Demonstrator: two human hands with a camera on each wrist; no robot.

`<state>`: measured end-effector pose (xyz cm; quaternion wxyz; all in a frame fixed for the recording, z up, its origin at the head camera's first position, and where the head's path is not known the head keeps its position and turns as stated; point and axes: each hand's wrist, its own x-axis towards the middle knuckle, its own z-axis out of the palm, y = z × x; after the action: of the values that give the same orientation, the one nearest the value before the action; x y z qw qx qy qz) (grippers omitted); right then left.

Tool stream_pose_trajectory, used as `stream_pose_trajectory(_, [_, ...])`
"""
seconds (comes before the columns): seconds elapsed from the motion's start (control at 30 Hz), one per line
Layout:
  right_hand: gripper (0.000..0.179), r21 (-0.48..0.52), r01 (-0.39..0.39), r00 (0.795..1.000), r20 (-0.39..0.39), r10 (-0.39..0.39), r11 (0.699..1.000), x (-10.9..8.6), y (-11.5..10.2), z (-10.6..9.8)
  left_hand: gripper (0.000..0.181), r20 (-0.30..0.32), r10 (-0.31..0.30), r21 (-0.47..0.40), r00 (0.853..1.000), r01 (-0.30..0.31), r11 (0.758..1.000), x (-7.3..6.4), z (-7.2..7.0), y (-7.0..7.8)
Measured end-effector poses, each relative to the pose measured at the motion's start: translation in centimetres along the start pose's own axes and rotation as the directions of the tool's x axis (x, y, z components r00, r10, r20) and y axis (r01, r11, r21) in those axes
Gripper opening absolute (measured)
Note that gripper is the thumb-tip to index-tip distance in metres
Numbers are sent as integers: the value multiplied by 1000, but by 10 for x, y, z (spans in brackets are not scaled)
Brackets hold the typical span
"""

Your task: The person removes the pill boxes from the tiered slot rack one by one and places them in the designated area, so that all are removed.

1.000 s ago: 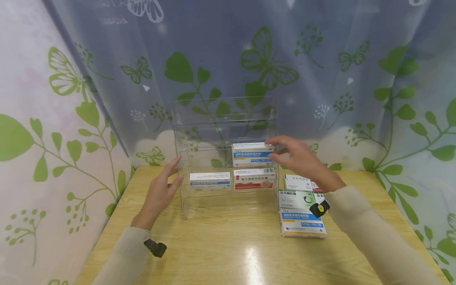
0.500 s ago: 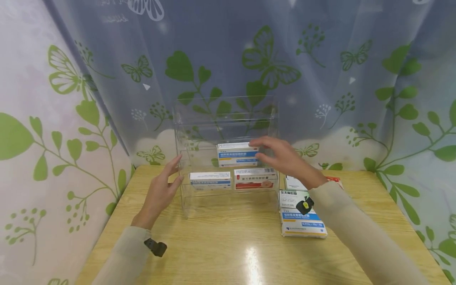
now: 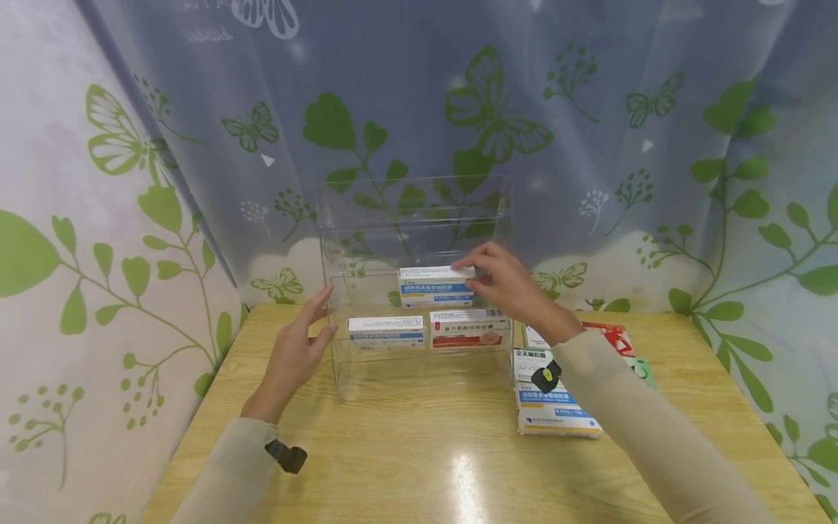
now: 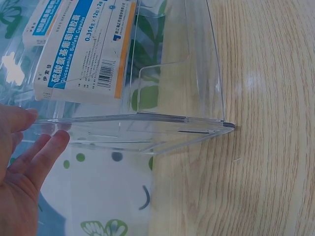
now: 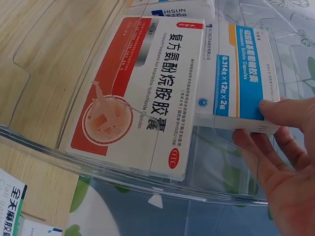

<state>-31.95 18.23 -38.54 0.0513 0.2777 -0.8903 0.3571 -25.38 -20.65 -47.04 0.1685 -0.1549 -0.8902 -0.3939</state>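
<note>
Red-white box point(image 3: 466, 332) below pinched blue-white box point(image 3: 431, 288); sleeve point(image 3: 644, 418) overlaps green-white box point(image 3: 529, 364).

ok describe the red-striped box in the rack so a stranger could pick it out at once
A clear rack stands on the wooden table. In its lower row, on the right, sits a white carton. Unlike the blue-banded left box and upper box, it has a red band and a round picture.

A white, blue-banded medicine box point(image 3: 433, 291) is standing on edge, being pinched by the right hand point(image 3: 507, 287); a clear tiered rack point(image 3: 422, 375) is standing against the left hand point(image 3: 296, 353).
</note>
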Motion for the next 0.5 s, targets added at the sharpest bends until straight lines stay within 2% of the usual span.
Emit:
stream_pose_trajectory(0.13, [33, 7, 21, 999, -32, -20, 1000, 0, 2, 2, 73, 1, 3, 1, 1000, -3, 1000, -1, 0, 0])
stream_pose_trajectory(0.27, [32, 75, 92, 983, -168, -78, 993, 0, 1, -2, 72, -5, 5, 3, 1000, -5, 1000, 0, 0, 0])
stream_pose_trajectory(0.37, [30, 135, 134, 956, -278, -93, 982, -4, -2, -15, 72, -6, 9, 3, 1000, -9, 1000, 0, 0, 0])
stream_pose_trajectory(0.5, [29, 212, 133, 943, -327, -58, 968, -17, -4, -38, 73, -11, 17, 8, 1000, -17, 1000, 0, 0, 0])
